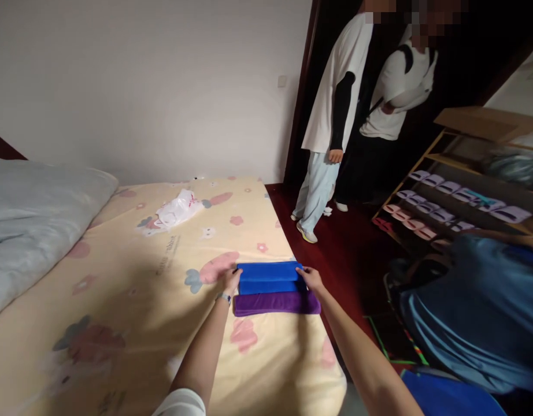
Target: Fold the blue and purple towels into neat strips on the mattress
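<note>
A blue cloth, partly folded into a long strip, lies on the bed near its right edge. My left hand pinches its left end, and my right hand grips its upper right corner. Both hands are closed on the fabric. Just in front of the blue cloth lies a purple cloth, folded into a narrow band. A watch or bracelet is on my left wrist.
The bed has a patterned yellow sheet, with a white plastic bag and a grey quilt on it. Two people stand beyond it; one wears light trousers. At right are a rack of slippers and a blue fabric heap.
</note>
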The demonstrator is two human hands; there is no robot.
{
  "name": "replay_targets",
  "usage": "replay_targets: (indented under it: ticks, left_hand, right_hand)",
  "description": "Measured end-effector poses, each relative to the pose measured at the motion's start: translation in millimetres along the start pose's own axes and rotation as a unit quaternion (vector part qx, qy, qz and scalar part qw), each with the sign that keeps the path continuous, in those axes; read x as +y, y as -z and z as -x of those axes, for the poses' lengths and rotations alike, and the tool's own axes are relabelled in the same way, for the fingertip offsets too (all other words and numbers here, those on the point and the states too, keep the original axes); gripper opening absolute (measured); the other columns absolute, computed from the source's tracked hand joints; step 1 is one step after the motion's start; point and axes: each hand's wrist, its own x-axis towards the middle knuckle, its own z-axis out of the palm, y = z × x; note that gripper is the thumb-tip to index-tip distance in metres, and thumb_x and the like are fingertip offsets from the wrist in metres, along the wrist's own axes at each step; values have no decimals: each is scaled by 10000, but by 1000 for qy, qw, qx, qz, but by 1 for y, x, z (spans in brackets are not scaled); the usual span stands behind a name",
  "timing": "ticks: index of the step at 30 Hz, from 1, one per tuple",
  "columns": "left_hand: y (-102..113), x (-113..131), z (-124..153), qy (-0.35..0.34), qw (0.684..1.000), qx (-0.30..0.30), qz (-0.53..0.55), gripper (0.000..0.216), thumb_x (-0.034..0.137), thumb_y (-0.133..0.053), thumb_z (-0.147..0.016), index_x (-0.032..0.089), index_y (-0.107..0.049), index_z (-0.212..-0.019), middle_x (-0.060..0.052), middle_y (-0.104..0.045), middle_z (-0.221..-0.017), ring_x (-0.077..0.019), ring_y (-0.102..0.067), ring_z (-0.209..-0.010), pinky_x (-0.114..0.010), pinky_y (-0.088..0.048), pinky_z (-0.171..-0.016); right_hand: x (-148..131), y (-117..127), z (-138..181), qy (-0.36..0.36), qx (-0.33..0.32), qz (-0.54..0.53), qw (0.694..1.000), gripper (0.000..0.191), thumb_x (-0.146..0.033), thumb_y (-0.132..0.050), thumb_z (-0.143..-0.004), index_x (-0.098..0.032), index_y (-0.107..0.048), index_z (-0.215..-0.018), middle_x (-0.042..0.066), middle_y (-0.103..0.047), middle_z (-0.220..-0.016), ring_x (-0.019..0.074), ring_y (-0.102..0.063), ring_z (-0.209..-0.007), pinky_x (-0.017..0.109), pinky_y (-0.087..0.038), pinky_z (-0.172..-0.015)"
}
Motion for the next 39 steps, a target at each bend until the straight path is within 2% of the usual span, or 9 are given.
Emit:
replay_targets:
  ticks: [3, 6, 9, 12, 18, 23, 30, 36, 39]
  left_hand:
    - [-4, -17, -1, 16, 999, 5, -29, 340, 500, -649, -739, 169, -675, -666, -16, -612, -533, -203, -629, -652, -250, -387, -568]
    - [-2, -32, 9, 20, 999, 3, -51, 403, 568, -618, -754, 187, -634, -625, -4, -566, -504, -193, -618, -642, -237, -349, -548]
    - [8, -45, 32, 15, 998, -7, -59, 447, 620, -605, -758, 195, -621, -624, -6, -570, -524, -191, -616, -664, -234, -356, -561]
    - [17, -55, 61, 13, 998, -24, -53, 445, 632, -622, -743, 194, -648, -666, -20, -630, -597, -200, -624, -706, -241, -392, -588]
    - [19, -54, 83, 31, 997, -72, -19, 404, 555, -732, -664, 158, -708, -739, -52, -705, -681, -221, -641, -709, -270, -430, -589]
    - [27, -40, 87, 38, 992, -119, 22, 394, 503, -761, -676, 122, -726, -769, -74, -730, -717, -216, -650, -685, -291, -459, -604]
    - [58, -17, 71, -35, 984, -131, 114, 507, 539, -726, -749, 141, -718, -1063, -104, -752, -1054, -247, -675, -960, -326, -525, -825]
    - [30, -24, 24, -18, 992, -69, 104, 496, 584, -803, -604, 123, -708, -761, -95, -741, -780, -247, -671, -776, -333, -520, -706]
    - [17, -42, 24, 2, 996, -33, 88, 508, 610, -766, -636, 119, -695, -747, -100, -730, -747, -242, -671, -745, -323, -506, -671]
  right_hand:
    - [19, -12, -7, -12, 17, 52, 998, 290, -448, -767, -671, -186, -752, -794, 120, -781, -875, 331, -724, -960, 405, -545, -884]
    - [34, -15, -4, -5, 29, 74, 997, 405, -529, -693, -751, -194, -753, -971, 131, -768, -1044, 305, -701, -1053, 374, -522, -935]
    - [49, -4, 11, -2, 40, 76, 996, 565, -623, -599, -808, -178, -707, -1139, 140, -719, -1207, 291, -664, -1139, 370, -490, -999]
    - [69, 18, 37, -24, 39, 73, 996, 597, -668, -574, -799, -163, -728, -1076, 146, -742, -1147, 308, -677, -1114, 393, -511, -978]
    - [98, 44, 71, -67, -58, -130, 988, 558, -586, -759, -675, -150, -754, -1023, 120, -772, -1077, 292, -716, -1036, 372, -566, -909]
    - [86, 48, 75, -96, -128, -157, 975, 523, -556, -837, -613, -114, -763, -883, 122, -785, -866, 302, -742, -872, 400, -581, -841]
    - [34, 67, 58, 19, -147, -172, 974, 528, -579, -775, -719, -141, -752, -1013, 103, -775, -956, 251, -722, -880, 339, -571, -799]
    - [33, 24, 15, 8, -64, -51, 997, 593, -683, -755, -592, -124, -736, -788, 107, -756, -792, 288, -709, -783, 393, -576, -737]
    - [46, 13, 10, 11, -36, -27, 999, 596, -669, -706, -632, -127, -735, -878, 125, -762, -876, 312, -712, -874, 424, -572, -818]
